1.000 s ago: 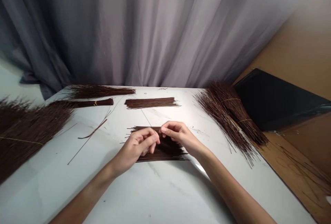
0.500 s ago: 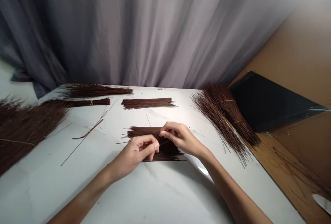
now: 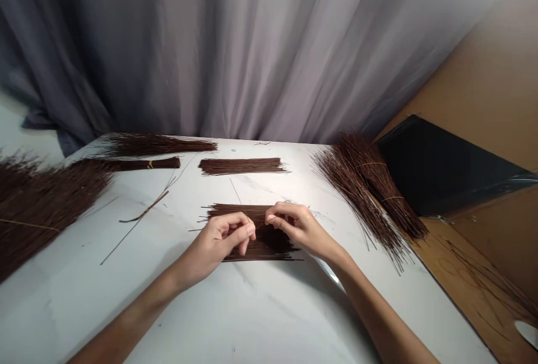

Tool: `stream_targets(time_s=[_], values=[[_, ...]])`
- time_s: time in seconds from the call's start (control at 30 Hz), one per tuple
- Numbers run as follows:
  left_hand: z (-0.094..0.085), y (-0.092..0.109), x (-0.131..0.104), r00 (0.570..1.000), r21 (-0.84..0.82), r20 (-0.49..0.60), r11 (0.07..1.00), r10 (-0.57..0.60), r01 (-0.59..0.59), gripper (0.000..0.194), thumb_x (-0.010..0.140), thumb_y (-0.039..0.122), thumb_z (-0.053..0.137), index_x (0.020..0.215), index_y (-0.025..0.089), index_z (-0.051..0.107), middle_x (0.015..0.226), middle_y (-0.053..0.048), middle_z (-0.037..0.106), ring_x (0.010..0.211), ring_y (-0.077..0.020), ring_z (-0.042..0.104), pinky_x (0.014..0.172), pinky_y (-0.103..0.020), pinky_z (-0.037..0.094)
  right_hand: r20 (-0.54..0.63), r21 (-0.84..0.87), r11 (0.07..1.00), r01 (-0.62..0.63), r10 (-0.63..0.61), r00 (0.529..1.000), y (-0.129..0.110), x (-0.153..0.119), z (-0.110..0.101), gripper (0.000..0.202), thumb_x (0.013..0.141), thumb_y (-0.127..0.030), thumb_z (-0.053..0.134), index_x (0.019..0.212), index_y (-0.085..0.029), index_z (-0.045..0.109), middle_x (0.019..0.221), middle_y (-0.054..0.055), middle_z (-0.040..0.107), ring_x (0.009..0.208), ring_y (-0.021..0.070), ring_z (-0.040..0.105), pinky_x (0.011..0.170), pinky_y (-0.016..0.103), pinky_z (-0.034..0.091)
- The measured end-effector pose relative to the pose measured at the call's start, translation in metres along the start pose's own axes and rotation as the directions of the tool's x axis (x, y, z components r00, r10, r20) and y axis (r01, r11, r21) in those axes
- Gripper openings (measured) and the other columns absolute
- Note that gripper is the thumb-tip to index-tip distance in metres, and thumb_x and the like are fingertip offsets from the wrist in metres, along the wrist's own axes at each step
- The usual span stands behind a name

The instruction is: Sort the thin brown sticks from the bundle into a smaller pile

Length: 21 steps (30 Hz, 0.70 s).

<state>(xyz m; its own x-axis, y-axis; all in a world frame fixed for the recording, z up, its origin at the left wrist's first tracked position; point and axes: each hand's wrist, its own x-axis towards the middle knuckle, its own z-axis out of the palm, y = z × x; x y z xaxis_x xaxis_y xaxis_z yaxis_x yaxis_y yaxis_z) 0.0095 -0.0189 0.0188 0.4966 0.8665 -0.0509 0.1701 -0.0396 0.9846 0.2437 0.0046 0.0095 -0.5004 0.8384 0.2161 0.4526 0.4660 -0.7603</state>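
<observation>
My left hand (image 3: 229,238) is closed in a pinch over the near bundle of thin brown twigs (image 3: 235,211). A thin twig (image 3: 236,191) slants up and away from its fingertips. Close by on the right, my right hand (image 3: 296,227) is also pinched shut above the same bundle. What lies between its fingertips is too fine to make out. The bundle rests crosswise on the white table (image 3: 202,319), partly hidden by both hands.
Another short twig bundle (image 3: 241,166) lies farther back. Bushy twig bundles (image 3: 46,201) are at the left, and tied ones (image 3: 378,185) at the right beside a black panel (image 3: 445,168). Loose twigs (image 3: 134,224) lie left of centre. A grey curtain (image 3: 235,45) hangs behind.
My hands have moved slightly apart at the fingertips, the right one a little to the right. The thin twig at my left hand leans farther left. The camera view has shifted slightly.
</observation>
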Motion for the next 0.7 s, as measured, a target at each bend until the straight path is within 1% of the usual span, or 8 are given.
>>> stream_targets(time_s=[0.07, 0.1, 0.2, 0.27, 0.33, 0.47, 0.6, 0.7], values=[[0.003, -0.001, -0.001, 0.996, 0.043, 0.093, 0.999, -0.013, 0.009, 0.031, 0.100, 0.042, 0.054, 0.079, 0.020, 0.062, 0.067, 0.001, 0.057, 0.066, -0.0150, 0.050, 0.062, -0.025, 0.036, -0.055, -0.072, 0.994, 0.078, -0.082, 0.995, -0.003, 0.001, -0.003, 0.026, 0.106, -0.033, 0.050, 0.094, -0.019, 0.068, 0.086, 0.004, 0.067, 0.078, 0.0158, 0.060, 0.071, 0.027, 0.045], [0.004, -0.003, -0.001, 0.995, 0.091, 0.095, 0.996, -0.023, 0.014, 0.031, 0.100, 0.040, 0.054, 0.078, 0.020, 0.062, 0.069, 0.001, 0.059, 0.067, -0.0150, 0.050, 0.062, -0.025, 0.036, -0.073, -0.142, 0.982, 0.121, -0.133, 0.988, -0.007, -0.002, -0.002, 0.026, 0.106, -0.031, 0.048, 0.096, -0.020, 0.069, 0.086, 0.004, 0.067, 0.077, 0.0161, 0.058, 0.071, 0.027, 0.044], [0.000, -0.013, 0.004, 0.997, 0.182, -0.078, 0.983, -0.007, 0.021, 0.030, 0.100, 0.040, 0.054, 0.077, 0.020, 0.062, 0.067, 0.002, 0.057, 0.063, -0.0141, 0.048, 0.058, -0.025, 0.033, -0.045, -0.308, 0.931, 0.195, -0.219, 0.975, -0.014, -0.013, 0.008, 0.030, 0.107, -0.024, 0.041, 0.103, -0.022, 0.070, 0.083, 0.005, 0.065, 0.074, 0.0162, 0.055, 0.066, 0.028, 0.040], [-0.004, -0.016, 0.008, 0.988, 0.097, -0.151, 0.995, 0.003, 0.012, 0.031, 0.098, 0.043, 0.055, 0.078, 0.020, 0.061, 0.065, 0.003, 0.054, 0.059, -0.0126, 0.042, 0.055, -0.024, 0.030, 0.023, -0.277, 0.939, 0.202, -0.204, 0.979, -0.014, -0.019, 0.016, 0.031, 0.107, -0.022, 0.039, 0.104, -0.022, 0.069, 0.083, 0.004, 0.065, 0.071, 0.0153, 0.055, 0.063, 0.027, 0.039], [-0.007, -0.014, 0.009, 0.989, -0.042, -0.141, 0.999, -0.039, 0.033, 0.032, 0.097, 0.044, 0.057, 0.078, 0.019, 0.061, 0.066, 0.003, 0.052, 0.055, -0.0110, 0.035, 0.050, -0.023, 0.026, 0.057, -0.175, 0.969, 0.173, -0.165, 0.985, -0.009, -0.020, 0.019, 0.028, 0.107, -0.024, 0.041, 0.103, -0.021, 0.069, 0.086, 0.004, 0.067, 0.072, 0.0146, 0.057, 0.064, 0.026, 0.041], [-0.008, -0.002, 0.006, 0.992, -0.231, -0.068, 0.969, -0.109, 0.091, 0.029, 0.095, 0.042, 0.059, 0.080, 0.018, 0.064, 0.063, 0.002, 0.051, 0.054, -0.0105, 0.029, 0.047, -0.022, 0.019, -0.010, -0.073, 0.994, 0.077, -0.078, 0.997, 0.000, -0.014, 0.012, 0.022, 0.105, -0.031, 0.051, 0.096, -0.021, 0.068, 0.086, 0.003, 0.068, 0.074, 0.0152, 0.059, 0.069, 0.027, 0.045], [-0.008, 0.003, 0.002, 0.992, -0.261, -0.035, 0.960, -0.117, 0.104, 0.039, 0.099, 0.048, 0.051, 0.080, 0.017, 0.066, 0.060, 0.000, 0.051, 0.054, -0.0112, 0.029, 0.047, -0.023, 0.019, -0.087, -0.121, 0.990, 0.069, -0.080, 0.993, -0.002, -0.013, 0.001, 0.024, 0.105, -0.033, 0.050, 0.097, -0.022, 0.069, 0.087, 0.004, 0.069, 0.077, 0.0171, 0.059, 0.075, 0.031, 0.045], [-0.008, -0.001, 0.003, 0.991, -0.168, -0.092, 0.982, -0.098, 0.081, 0.042, 0.100, 0.054, 0.051, 0.084, 0.018, 0.067, 0.058, 0.001, 0.049, 0.053, -0.0118, 0.034, 0.047, -0.023, 0.023, -0.102, -0.257, 0.960, 0.109, -0.140, 0.985, -0.004, -0.015, -0.002, 0.024, 0.107, -0.031, 0.046, 0.100, -0.022, 0.067, 0.085, 0.005, 0.069, 0.075, 0.0177, 0.057, 0.079, 0.034, 0.042]])
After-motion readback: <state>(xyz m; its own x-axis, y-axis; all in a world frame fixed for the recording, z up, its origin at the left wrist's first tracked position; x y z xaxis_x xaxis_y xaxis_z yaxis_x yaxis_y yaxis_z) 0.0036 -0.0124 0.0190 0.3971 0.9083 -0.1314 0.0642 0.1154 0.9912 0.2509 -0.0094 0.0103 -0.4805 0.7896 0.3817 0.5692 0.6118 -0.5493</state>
